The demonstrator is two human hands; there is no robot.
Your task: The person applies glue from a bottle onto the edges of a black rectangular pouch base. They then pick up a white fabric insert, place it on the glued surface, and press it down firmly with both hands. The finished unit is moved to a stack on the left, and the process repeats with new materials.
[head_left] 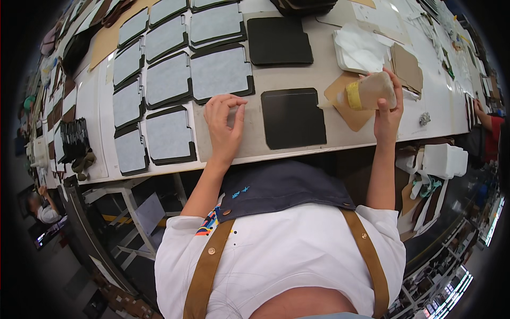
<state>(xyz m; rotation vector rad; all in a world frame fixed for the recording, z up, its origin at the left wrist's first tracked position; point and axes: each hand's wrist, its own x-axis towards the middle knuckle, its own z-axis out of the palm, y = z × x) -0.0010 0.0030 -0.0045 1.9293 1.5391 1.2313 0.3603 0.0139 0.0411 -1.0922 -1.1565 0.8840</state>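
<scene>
My right hand is wrapped round a translucent squeeze bottle with a yellow band. The bottle is tipped on its side, its nozzle pointing left at the notched right edge of a black panel. That panel lies flat on a grey board in front of me. Loosely curled, my left hand rests on the board left of the panel, with nothing visible in it. Its fingertips are close to the lower edge of a black-bordered panel with a pale grey face.
More grey-faced panels lie in rows at the left. Another black panel lies farther back. On the right are white sheets, tan pieces and a crumpled silvery lump. A person in a red sleeve stands far right.
</scene>
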